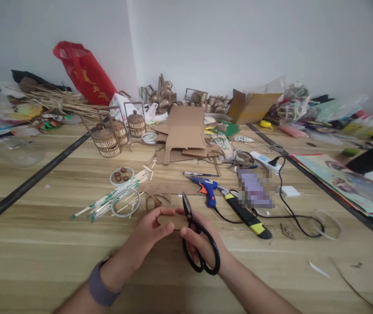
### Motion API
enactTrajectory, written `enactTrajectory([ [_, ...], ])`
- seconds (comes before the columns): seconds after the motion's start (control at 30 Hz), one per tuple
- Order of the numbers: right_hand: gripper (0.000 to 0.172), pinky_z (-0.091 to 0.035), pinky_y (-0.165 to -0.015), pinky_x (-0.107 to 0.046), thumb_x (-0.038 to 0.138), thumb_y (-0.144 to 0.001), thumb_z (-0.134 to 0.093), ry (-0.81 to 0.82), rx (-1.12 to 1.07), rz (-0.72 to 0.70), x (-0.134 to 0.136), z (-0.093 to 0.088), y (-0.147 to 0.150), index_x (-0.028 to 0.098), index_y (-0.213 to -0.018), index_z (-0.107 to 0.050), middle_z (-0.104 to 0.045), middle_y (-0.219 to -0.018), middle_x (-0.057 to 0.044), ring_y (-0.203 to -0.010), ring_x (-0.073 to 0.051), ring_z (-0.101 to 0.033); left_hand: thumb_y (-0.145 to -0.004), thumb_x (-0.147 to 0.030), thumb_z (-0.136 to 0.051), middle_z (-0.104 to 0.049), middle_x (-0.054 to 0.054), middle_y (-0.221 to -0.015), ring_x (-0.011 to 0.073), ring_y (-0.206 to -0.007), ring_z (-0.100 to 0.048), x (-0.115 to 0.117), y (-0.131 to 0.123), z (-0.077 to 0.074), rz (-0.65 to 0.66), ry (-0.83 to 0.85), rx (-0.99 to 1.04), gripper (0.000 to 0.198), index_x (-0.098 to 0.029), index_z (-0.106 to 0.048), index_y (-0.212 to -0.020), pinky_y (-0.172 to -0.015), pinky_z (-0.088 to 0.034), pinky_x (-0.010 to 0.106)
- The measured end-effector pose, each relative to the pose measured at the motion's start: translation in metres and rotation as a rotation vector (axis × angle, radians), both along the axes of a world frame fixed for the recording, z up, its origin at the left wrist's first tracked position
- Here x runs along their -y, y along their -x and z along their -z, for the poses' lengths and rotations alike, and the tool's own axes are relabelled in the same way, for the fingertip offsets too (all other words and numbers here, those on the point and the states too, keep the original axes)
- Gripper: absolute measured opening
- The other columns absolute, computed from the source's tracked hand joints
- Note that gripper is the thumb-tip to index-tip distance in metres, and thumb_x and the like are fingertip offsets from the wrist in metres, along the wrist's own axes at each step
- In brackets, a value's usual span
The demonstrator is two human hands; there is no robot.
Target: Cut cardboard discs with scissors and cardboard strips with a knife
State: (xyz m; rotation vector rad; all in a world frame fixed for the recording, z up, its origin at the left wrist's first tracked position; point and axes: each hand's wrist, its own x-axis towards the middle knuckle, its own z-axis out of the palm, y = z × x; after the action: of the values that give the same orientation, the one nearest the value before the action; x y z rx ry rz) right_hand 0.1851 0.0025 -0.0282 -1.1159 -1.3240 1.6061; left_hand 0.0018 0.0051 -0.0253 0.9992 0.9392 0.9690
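A small rounded piece of brown cardboard (170, 222) sits between my two hands, low over the near side of the table. My left hand (150, 233) is closed on it, thumb on the near face and fingers along the far edge. Black-handled scissors (186, 205) rest in my right hand (206, 240), blades pointing up and away, loops hanging toward me. The fingers of this hand also reach the right edge of the cardboard, partly hidden behind the scissors. A curled brown strip (155, 200) lies just beyond my left hand.
A blue glue gun (208, 189) with a black cord and a black-and-yellow cutter (245, 216) lie beyond my right hand. Stick bundles (117, 194), a white ring (126, 203) and a dish of brown beads (121, 175) are left. Cardboard sheets (186, 126) and small bamboo baskets (106, 139) stand farther back.
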Motion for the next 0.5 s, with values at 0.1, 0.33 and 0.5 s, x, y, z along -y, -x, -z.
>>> enactTrajectory([
  [0.1,0.085,-0.03,-0.028,-0.015,0.073,-0.071,-0.07,0.016,-0.004,-0.013,-0.001,0.002,-0.001,0.009,-0.125,-0.056,-0.042,-0.041,0.014,-0.028,-0.007,-0.037,-0.065,-0.067,-0.08,-0.071,0.008,-0.106,0.031,-0.105,-0.061,-0.003,0.004,-0.002,0.01,-0.017,-0.2,0.061,-0.019,-0.068,-0.102,-0.089,-0.043,0.039],
  [0.33,0.075,-0.029,-0.03,-0.017,0.077,-0.074,-0.064,0.003,0.004,-0.017,-0.002,0.0,-0.002,0.011,-0.111,-0.061,-0.039,-0.041,0.013,-0.029,-0.007,-0.036,-0.067,-0.061,-0.083,-0.069,0.008,-0.103,0.0258,-0.099,-0.063,-0.004,0.003,0.007,0.232,-0.061,-0.044,0.053,-0.019,-0.064,-0.093,-0.083,-0.044,0.034],
  [0.5,0.072,-0.031,-0.033,-0.02,0.073,-0.085,-0.053,-0.149,0.195,0.025,-0.001,-0.005,-0.006,0.015,-0.127,-0.054,-0.043,-0.045,0.011,-0.032,-0.01,-0.039,-0.07,-0.05,-0.085,-0.07,0.007,-0.102,0.0261,-0.101,-0.064,-0.004,0.001,0.008,0.015,-0.027,-0.011,0.046,-0.022,-0.068,-0.103,-0.086,-0.046,0.034],
])
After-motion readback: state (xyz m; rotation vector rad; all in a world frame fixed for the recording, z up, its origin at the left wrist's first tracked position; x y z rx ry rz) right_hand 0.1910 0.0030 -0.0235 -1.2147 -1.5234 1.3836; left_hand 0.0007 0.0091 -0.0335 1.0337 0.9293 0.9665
